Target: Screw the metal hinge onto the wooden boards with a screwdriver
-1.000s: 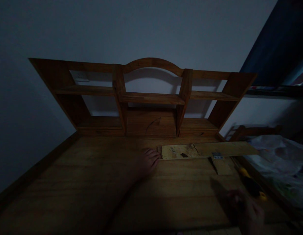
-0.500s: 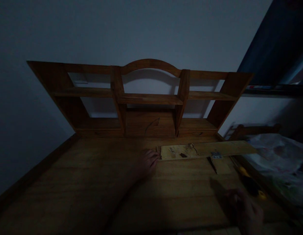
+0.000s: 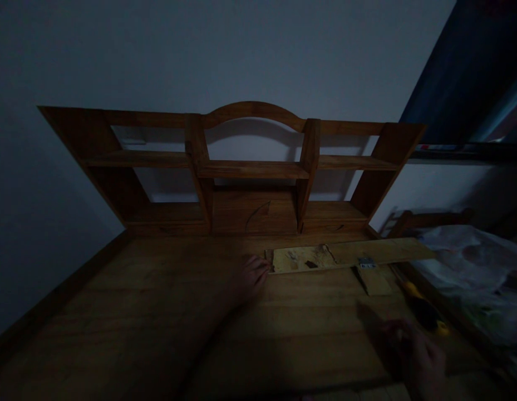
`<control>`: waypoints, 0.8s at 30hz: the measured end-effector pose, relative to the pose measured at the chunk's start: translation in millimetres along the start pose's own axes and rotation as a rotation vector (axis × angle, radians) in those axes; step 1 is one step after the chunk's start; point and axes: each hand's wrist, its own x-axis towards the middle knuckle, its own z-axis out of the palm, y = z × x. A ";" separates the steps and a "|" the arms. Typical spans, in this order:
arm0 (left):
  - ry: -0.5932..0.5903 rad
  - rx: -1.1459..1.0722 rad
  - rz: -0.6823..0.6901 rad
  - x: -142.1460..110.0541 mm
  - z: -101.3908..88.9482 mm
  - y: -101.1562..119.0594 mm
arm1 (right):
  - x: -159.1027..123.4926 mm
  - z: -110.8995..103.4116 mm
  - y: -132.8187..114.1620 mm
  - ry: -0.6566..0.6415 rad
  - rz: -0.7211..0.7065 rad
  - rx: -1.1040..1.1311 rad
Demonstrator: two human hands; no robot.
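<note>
In the dim head view a long, narrow wooden board (image 3: 379, 252) lies across the desk, its left part pale, rough and damaged. My left hand (image 3: 252, 274) is at the board's left end, fingers bent against it and gripping the edge. Lower right, my right hand (image 3: 421, 353) hovers near the desk's front edge with curled fingers. Darkness hides what they hold, if anything. A small metal bracket or hinge (image 3: 367, 263) sits at the board's near edge, beside a short wooden piece (image 3: 377, 281). Right of that lies a yellow-and-black tool (image 3: 425, 313).
A wooden shelf unit (image 3: 254, 169) stands along the back of the desk (image 3: 158, 312), against the wall. Clear plastic bags (image 3: 471, 262) are piled beyond the desk's right edge. Behind them shows a wooden chair back (image 3: 433, 219).
The view has shifted slightly, moving the scene a little to the left. My left hand stays at the board's end, and my right hand remains curled in nearly the same place.
</note>
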 end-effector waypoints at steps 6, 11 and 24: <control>-0.011 -0.005 0.000 0.5 -0.4 0.1 | 3.6 -0.7 3.3 -0.012 0.003 -0.007; -0.042 0.003 -0.026 -1.8 -0.3 1.1 | 5.0 -1.0 8.2 -0.005 -0.003 0.024; -0.063 0.042 -0.021 -3.2 0.3 -1.0 | 3.9 -1.0 26.5 -0.077 0.231 0.067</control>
